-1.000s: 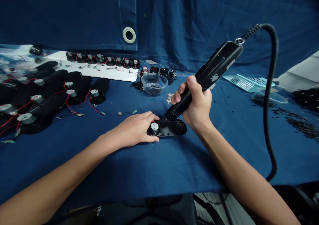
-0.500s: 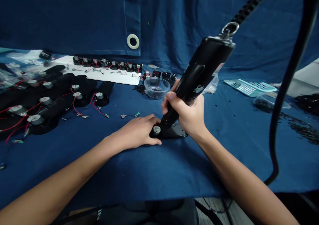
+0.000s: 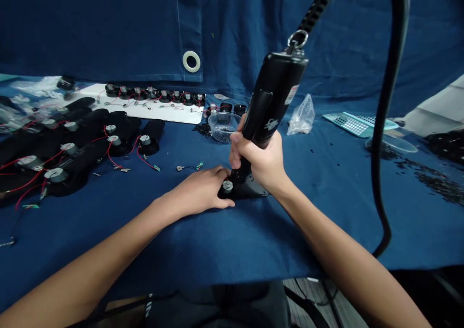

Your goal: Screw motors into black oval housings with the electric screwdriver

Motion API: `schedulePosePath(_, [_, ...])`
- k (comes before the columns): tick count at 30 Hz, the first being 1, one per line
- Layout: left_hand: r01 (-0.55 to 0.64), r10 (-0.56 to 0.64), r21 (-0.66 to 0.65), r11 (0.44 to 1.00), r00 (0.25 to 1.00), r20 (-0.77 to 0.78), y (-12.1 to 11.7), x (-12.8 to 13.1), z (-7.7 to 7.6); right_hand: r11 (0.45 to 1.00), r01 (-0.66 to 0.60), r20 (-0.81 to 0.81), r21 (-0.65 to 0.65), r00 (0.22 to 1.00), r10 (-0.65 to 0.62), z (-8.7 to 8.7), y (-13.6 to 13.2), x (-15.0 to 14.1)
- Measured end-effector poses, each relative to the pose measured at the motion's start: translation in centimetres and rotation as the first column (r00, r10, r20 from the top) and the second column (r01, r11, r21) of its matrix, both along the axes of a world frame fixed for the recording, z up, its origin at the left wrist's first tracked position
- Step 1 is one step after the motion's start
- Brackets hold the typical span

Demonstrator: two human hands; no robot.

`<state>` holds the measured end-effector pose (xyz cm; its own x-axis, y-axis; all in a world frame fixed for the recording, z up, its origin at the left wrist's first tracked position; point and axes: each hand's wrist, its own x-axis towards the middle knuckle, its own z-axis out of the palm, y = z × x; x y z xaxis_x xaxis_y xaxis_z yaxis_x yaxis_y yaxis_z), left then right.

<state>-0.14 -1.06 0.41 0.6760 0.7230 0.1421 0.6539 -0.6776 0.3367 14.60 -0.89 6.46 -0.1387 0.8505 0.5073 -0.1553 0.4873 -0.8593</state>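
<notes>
- The left hand [image 3: 197,191] lies palm down, fingers curved over the near end of a long black plastic housing [image 3: 252,189], pinning it to the bench; it is not lifted clear.
- The housing lies flat, with a round silver motor [image 3: 227,186] seated at its left end, just beside the left fingertips.
- The right hand [image 3: 259,161] is closed firmly around the grip of a black corded electric screwdriver [image 3: 271,98], which stands steeply tilted with its lower end at the housing, just beside the motor; the bit is too hidden to see.
- A thick black cable [image 3: 384,105] rises from the screwdriver's top ring and loops down to the right.
- The bench's blue cloth cover [image 3: 217,250] runs under everything.
- Small wired parts [image 3: 188,167] lie just left of the housing, beyond the left hand.
- Further left, rows of black housings with silver motors and red wires [image 3: 85,158] lie side by side.
- Beyond, a clear plastic bowl [image 3: 222,126] holds small dark parts, a crumpled clear bag [image 3: 301,117] stands right of it, and a teal perforated tray [image 3: 350,125] lies further right.
- At the far left, a white board [image 3: 155,114] carries a row of motor units; a blue curtain [image 3: 108,28] with a pale grommet [image 3: 191,61] hangs behind.
</notes>
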Motion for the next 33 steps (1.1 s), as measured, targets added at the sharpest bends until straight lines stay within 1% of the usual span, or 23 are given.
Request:
schedulePosePath(6, [-0.004,0.004,-0.014,1.000,1.000,-0.002,0.0,-0.1,-0.1,1.000,0.004,0.018,-0.012,1.000,-0.004,0.0,-0.2,-0.2])
schedulePosePath(10, [0.007,-0.007,-0.026,1.000,1.000,0.011,0.0,-0.1,0.0,1.000,0.005,-0.041,-0.025,0.999,-0.006,0.0,-0.2,-0.2])
schedulePosePath(13, [0.003,-0.003,-0.060,0.998,1.000,0.000,0.0,-0.1,0.1,1.000,-0.009,-0.056,0.002,0.998,0.009,-0.2,-0.1,-0.3])
schedulePosePath(19, [-0.009,0.004,-0.126,0.992,0.999,-0.033,-0.1,-0.2,0.4,0.998,-0.009,-0.031,0.066,0.999,0.011,-0.4,0.1,-0.4])
schedulePosePath(27, [-0.002,-0.002,-0.092,0.996,0.999,-0.052,-0.2,0.1,0.2,0.996,-0.036,-0.021,0.076,0.999,0.038,-0.6,0.1,-0.2])
schedulePosePath(30, [0.016,-0.020,-0.074,0.997,0.999,-0.046,-0.6,-0.5,1.2,0.997,-0.032,-0.020,0.077,0.999,0.034,-0.6,0.1,-0.3])
schedulePosePath(32, [0.006,-0.003,-0.068,0.998,0.999,0.038,-1.3,-1.8,2.6,0.997,-0.020,-0.021,0.074,1.000,0.022,-0.6,0.1,-0.2])
schedulePosePath(33, [-0.031,0.036,-0.057,0.998,0.994,0.103,-1.8,-2.8,3.3,0.997,-0.019,-0.021,0.075,1.000,0.020,-0.6,0.2,-0.2])
